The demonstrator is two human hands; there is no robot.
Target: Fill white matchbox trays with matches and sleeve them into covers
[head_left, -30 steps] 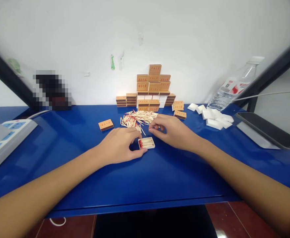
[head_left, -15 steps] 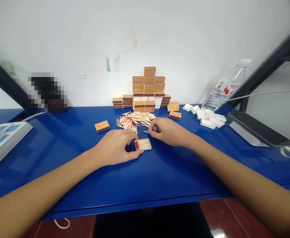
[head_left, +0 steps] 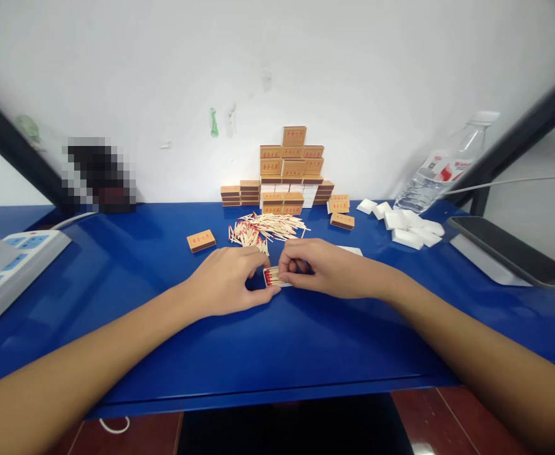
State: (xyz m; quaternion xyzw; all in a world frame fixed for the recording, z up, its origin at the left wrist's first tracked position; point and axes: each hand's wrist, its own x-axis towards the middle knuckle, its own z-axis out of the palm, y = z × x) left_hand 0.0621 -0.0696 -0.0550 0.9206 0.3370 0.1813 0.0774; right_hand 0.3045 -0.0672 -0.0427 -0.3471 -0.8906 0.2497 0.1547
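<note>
A small white matchbox tray (head_left: 286,285) lies on the blue table with red-tipped matches (head_left: 272,278) in it. My left hand (head_left: 220,281) grips its left end between thumb and fingers. My right hand (head_left: 327,268) is pinched over the tray's right part, its fingertips down at the matches; the match between them is mostly hidden. Just behind, a loose pile of matches (head_left: 277,226) spreads over the table. To the left of the pile lies a closed orange matchbox (head_left: 201,240).
Stacked matchboxes (head_left: 294,169) stand against the wall. White trays (head_left: 408,237), a bottle (head_left: 441,170) and a phone on a stand (head_left: 514,249) are on the right. A power strip (head_left: 26,259) sits left. A white piece (head_left: 351,250) shows behind my right hand.
My right hand has brought a match from beside the pile down to the tray. My left hand keeps its hold on the tray. The view has shifted slightly.
</note>
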